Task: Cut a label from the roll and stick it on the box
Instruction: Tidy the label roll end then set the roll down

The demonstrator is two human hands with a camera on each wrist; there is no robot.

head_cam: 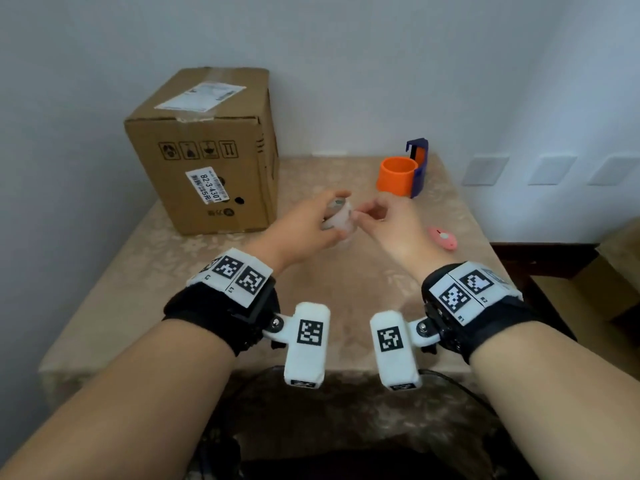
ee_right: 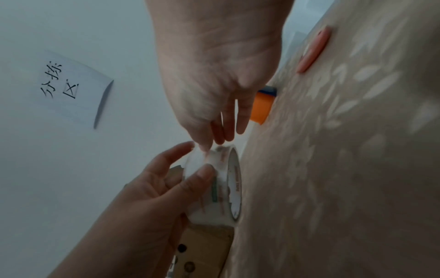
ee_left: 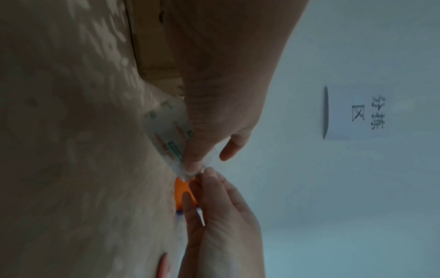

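A roll of clear printed labels [head_cam: 341,221] is held above the table's middle, and my left hand [head_cam: 332,216] grips it with thumb and fingers round its rim. My right hand [head_cam: 362,213] meets it from the right and pinches the roll's loose end between thumb and forefinger. In the right wrist view the right fingertips [ee_right: 205,147] sit on the top edge of the roll [ee_right: 223,188]. In the left wrist view the clear loose end [ee_left: 188,172] sticks out past the roll [ee_left: 169,131]. The brown cardboard box [head_cam: 204,150] stands at the back left. A pink cutter [head_cam: 442,238] lies to the right.
An orange cup [head_cam: 397,174] with a blue holder [head_cam: 419,164] stands at the back right, near the wall. The table [head_cam: 346,296] wears a beige patterned cloth. A paper sign [ee_right: 73,88] hangs on the wall. Dark furniture stands right of the table.
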